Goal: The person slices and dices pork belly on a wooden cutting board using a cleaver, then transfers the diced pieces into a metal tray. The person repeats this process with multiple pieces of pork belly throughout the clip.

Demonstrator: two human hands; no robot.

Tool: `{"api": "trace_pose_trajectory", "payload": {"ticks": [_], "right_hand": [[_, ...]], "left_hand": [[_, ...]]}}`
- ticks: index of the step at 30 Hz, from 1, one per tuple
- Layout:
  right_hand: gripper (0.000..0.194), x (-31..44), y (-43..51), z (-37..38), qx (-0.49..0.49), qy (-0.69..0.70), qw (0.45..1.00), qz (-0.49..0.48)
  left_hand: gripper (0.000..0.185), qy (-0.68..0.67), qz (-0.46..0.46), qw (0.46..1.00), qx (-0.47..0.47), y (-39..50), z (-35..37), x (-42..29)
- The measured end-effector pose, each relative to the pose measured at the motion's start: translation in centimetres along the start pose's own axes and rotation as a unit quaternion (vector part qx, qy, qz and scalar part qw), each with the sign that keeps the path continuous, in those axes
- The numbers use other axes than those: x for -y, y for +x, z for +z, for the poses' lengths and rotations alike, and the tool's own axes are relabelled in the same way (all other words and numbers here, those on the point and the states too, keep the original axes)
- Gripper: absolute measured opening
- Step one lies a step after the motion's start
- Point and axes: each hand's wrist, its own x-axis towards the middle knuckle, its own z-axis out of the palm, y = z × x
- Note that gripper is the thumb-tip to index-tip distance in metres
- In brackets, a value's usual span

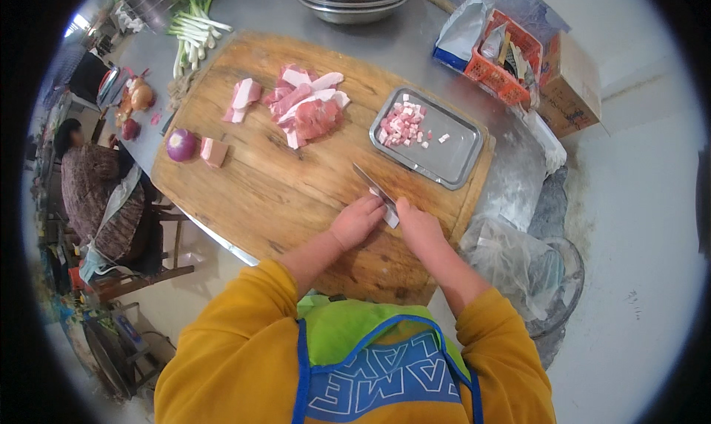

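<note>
On a wooden cutting board (266, 185), my right hand (417, 224) grips a kitchen knife (373, 180), its blade pointing up and to the left. My left hand (360, 219) presses on a strip of pale, fatty meat (391, 217) beside the blade; the fingers partly hide it. A metal tray (458, 157) to the upper right holds small meat cubes (402, 125). Raw meat slices (311, 110) are piled at the board's upper middle, with a smaller stack (242, 99) to their left. Near the left edge sit a peeled red onion (181, 145) and a meat block (214, 152).
Metal bowls (355, 14) stand beyond the board, and spring onions (194, 32) lie at upper left. An orange plastic basket (500, 79) and a cardboard box (572, 91) are at upper right. A plastic-lined bin (516, 268) stands at right. Another person (105, 190) sits at far left.
</note>
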Motion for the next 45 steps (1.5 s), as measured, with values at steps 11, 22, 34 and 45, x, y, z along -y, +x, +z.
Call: {"api": "trace_pose_trajectory", "payload": {"ticks": [11,22,34,45], "right_hand": [[0.015,-0.8,-4.1,0.7,0.012,-0.026,1.0,0.007],[0.017,-0.2,-1.2,0.6,0.004,0.0,1.0,0.002],[0.017,0.2,-4.2,3.6,-0.098,-0.053,0.994,-0.006],[0.023,0.0,-4.7,6.9,-0.167,0.027,0.983,-0.077]], "left_hand": [[0.031,0.008,0.017,1.0,-0.018,-1.0,0.0,-0.3],[0.019,0.071,-0.006,0.997,0.043,0.1,-0.8,-1.2],[0.022,-0.058,0.112,0.981,0.151,-3.7,-6.7,-3.0],[0.02,-0.056,-0.09,0.977,0.182,6.8,-5.0,1.7]]}}
